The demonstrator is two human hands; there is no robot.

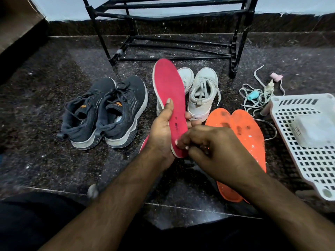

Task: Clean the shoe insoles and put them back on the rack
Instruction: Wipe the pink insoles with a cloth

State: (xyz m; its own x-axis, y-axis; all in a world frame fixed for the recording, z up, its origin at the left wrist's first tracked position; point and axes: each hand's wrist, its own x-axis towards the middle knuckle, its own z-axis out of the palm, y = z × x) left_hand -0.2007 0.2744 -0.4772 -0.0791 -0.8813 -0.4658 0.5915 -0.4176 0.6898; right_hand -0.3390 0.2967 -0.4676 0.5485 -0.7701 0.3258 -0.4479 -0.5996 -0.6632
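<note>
While left hand [161, 127] grips pink insole [169, 93], right hand [210, 142] fingers [183, 142] pinch heel.

Four shoes are counted on the dark speckled stone floor: two dark grey lace-up sneakers with pale soles [103, 113] and two white lace-up sneakers [201, 93]. Three insoles are fully accounted for: one pink foam insole with a white edge [170, 98] and two orange foam insoles marked with dark smudges [241, 134]. A sliver of a further pink piece [145, 144] is seen behind the wrist, though whether it is a fourth insole cannot be told. One black metal shoe rack [170, 13], one white perforated plastic basket [311, 147] and two hands are counted.
</note>
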